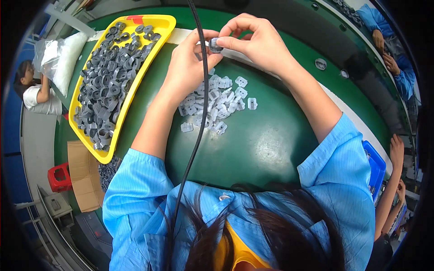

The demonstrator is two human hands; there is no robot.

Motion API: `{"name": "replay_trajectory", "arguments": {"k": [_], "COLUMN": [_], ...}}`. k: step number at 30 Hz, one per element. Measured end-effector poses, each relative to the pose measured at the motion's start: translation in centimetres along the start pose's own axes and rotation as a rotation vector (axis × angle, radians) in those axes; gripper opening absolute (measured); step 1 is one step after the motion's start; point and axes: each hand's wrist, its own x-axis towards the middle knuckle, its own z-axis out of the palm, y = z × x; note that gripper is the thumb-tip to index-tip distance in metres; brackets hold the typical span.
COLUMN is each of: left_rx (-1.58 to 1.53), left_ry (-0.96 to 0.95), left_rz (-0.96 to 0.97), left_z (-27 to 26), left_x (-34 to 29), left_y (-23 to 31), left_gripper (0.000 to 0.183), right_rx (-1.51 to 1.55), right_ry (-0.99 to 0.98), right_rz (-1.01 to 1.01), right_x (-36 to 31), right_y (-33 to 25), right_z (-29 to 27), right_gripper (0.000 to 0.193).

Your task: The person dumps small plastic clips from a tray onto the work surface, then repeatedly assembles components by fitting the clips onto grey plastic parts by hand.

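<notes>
A small dark grey ring-shaped plastic part (214,45) is held up over the far side of the green work surface (266,144). My left hand (185,67) grips it from the left with curled fingers. Thumb and fingertips of my right hand (264,45) pinch it from the other side; any smaller piece between them is hidden. Below my hands lies a loose pile of translucent plastic pieces (226,101), a few of them apart at its edges. Left of my left forearm, a yellow tray (168,22) carries many grey ring-shaped parts (108,77).
A black cable (195,147) hangs across the view, in front of my left hand. On the green strip beyond the pale edge sit two small parts (320,63). A cardboard box (83,178), red stool (59,177) and clear bag (72,58) are left. Other people work right, near a blue bin (375,167).
</notes>
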Motion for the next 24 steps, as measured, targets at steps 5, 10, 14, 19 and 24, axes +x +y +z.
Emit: {"name": "replay_trajectory", "arguments": {"k": [5, 10, 14, 19, 24], "left_rx": [-0.313, -0.043, -0.008, 0.037, 0.055], "left_ry": [0.080, 0.192, 0.186, 0.169, 0.242], "left_rz": [-0.059, -0.044, -0.022, 0.002, 0.124], "left_z": [0.7, 1.4, 1.4, 1.6, 1.8], "left_x": [-0.7, -0.6, -0.6, -0.6, -0.9], "left_y": [-0.5, -0.5, -0.3, -0.7, -0.4], "left_gripper": [0.045, 0.040, 0.039, 0.037, 0.037], "right_rx": [-0.169, -0.274, -0.365, 0.003, -0.226], "right_ry": [0.051, 0.050, 0.041, -0.036, 0.048], "right_rz": [-0.043, -0.083, -0.297, -0.080, -0.201], "right_x": [-0.3, -0.3, -0.6, -0.1, -0.3], "right_y": [-0.1, -0.3, -1.3, 0.5, -0.1], "right_z": [0.9, 0.8, 0.4, 0.4, 0.5], "right_gripper": [0.021, 0.021, 0.013, 0.011, 0.016]}}
